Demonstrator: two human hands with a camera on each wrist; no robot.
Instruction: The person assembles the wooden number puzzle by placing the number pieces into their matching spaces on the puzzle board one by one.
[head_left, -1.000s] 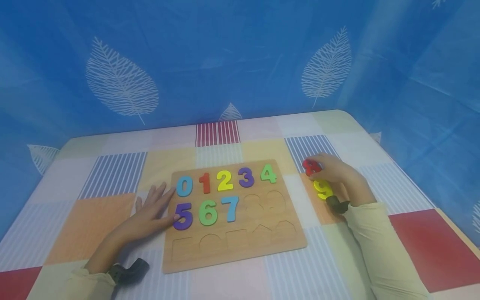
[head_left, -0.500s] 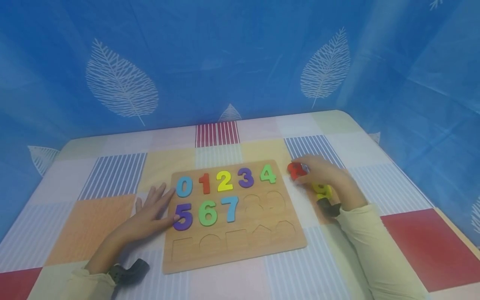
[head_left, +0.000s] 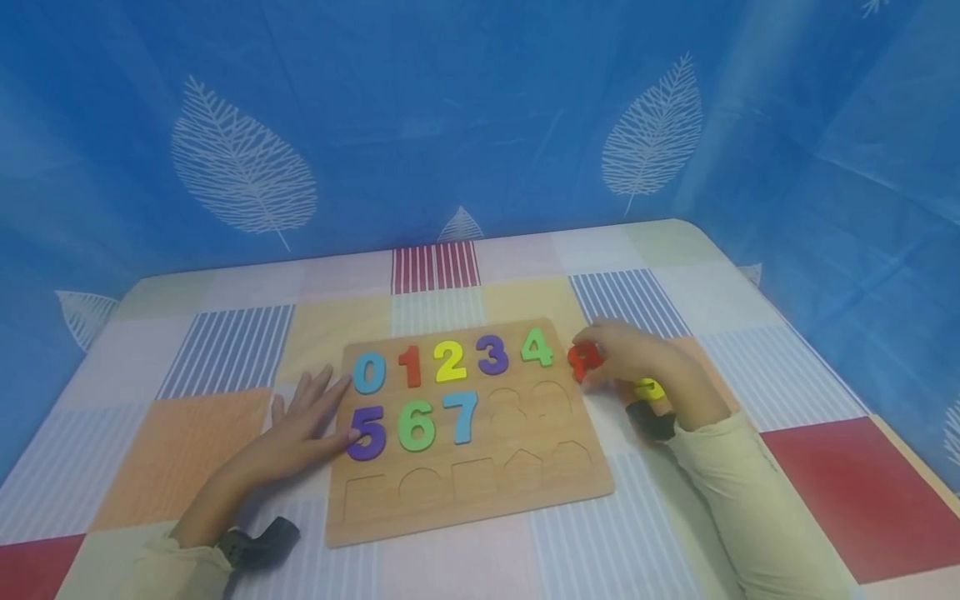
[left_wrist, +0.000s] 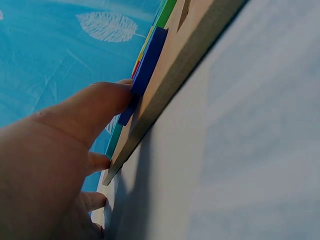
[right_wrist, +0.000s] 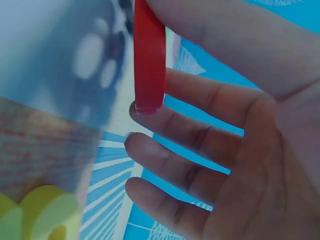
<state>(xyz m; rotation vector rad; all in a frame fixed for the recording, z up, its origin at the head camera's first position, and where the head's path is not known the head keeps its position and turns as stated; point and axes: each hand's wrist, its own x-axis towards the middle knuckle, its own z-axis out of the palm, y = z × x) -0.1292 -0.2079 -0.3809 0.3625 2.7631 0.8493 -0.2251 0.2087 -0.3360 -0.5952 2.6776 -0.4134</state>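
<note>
My right hand [head_left: 626, 354] pinches a red number 8 piece [head_left: 583, 360] between thumb and fingers, just off the right edge of the wooden number board [head_left: 480, 500]. In the right wrist view, the red 8 [right_wrist: 150, 60] appears edge-on, raised above the cloth. My left hand [head_left: 296, 429] lies spread at the board's left edge, its thumb touching the purple 5 [head_left: 366, 433]. Seen from the left wrist, the thumb presses against the side of that purple 5 [left_wrist: 150, 62]. A yellow 9 [head_left: 649, 388] lies on the cloth, partly hidden under my right wrist.
On the board sit a blue 0 [head_left: 368, 372], red 1 [head_left: 412, 367], yellow 2 [head_left: 448, 362] and several other numbers. Bare recesses show at the middle row's right and along the bottom row. A blue leaf-print curtain [head_left: 450, 108] hangs behind the patchwork-covered table [head_left: 480, 567].
My right hand has carried the red 8 leftward from beside the yellow 9 towards the board's right edge. My left hand stays where it was.
</note>
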